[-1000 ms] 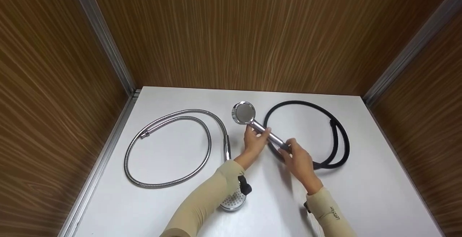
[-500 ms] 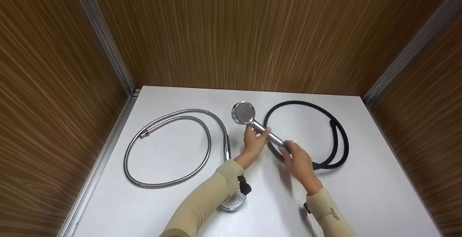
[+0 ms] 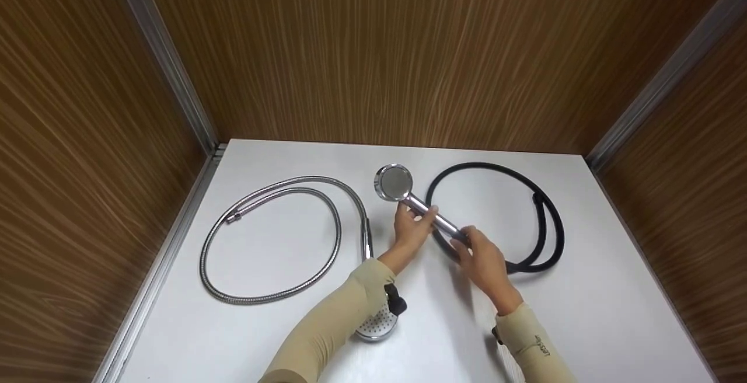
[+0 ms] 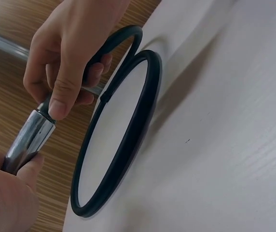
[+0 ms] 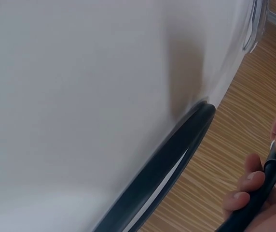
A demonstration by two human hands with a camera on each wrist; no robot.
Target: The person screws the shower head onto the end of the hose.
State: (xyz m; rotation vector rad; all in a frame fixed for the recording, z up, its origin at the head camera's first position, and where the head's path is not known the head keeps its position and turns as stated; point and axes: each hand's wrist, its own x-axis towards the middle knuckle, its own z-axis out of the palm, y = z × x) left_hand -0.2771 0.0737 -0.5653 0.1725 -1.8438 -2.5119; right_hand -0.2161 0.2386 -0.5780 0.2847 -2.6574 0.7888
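A chrome shower head [image 3: 394,183] is held tilted above the white table, its round face at the upper left. My left hand [image 3: 410,232] grips the middle of its handle [image 4: 29,140]. At the handle's lower end, my right hand [image 3: 485,263] pinches the end of a black shower hose [image 5: 256,200], thumb and fingers around the join. In the left wrist view, the hose end meets the chrome handle under the right thumb [image 4: 63,99]. The threads at the join are hidden. The rest of the black hose loops over the table to the right.
A chrome metal hose [image 3: 338,243] lies coiled on the left of the white table [image 3: 280,348]. A second shower head [image 3: 377,326] lies near the front, partly under my left sleeve. Wood-patterned panels [image 3: 373,50] stand behind and at both sides.
My right fingers have shifted slightly around the hose end at the handle's base. The left hand and the shower head stay in place.
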